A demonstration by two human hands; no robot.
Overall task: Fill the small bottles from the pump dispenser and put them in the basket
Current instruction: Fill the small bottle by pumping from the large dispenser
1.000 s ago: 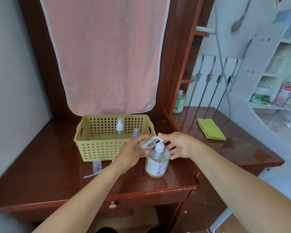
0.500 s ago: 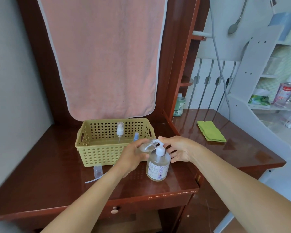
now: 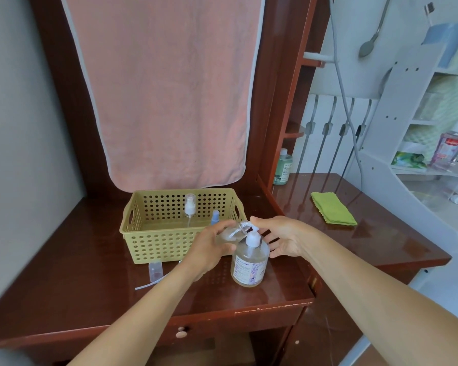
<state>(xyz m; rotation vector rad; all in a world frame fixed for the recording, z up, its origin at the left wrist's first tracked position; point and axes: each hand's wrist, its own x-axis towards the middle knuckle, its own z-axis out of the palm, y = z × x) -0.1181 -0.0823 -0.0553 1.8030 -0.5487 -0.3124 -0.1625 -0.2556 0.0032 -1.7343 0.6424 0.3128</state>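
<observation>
The pump dispenser (image 3: 250,262), a clear bottle with a white pump head, stands on the desk near its front edge. My left hand (image 3: 209,248) grips a small clear bottle (image 3: 232,233), tilted with its open neck up against the pump's nozzle. My right hand (image 3: 280,237) rests its fingertips on top of the pump head, other fingers spread. The yellow perforated basket (image 3: 143,233) sits just behind, holding a small bottle with a white spray top (image 3: 190,207) and one with a blue cap (image 3: 215,217).
A clear cap (image 3: 155,270) and a thin white tube (image 3: 148,283) lie on the desk in front of the basket. A green cloth (image 3: 332,211) lies to the right. A pink towel (image 3: 164,88) hangs behind. A green bottle (image 3: 283,167) stands at the back.
Both hands stay at the pump with the small bottle at the nozzle. The camera has tilted slightly, shifting the scene down in view.
</observation>
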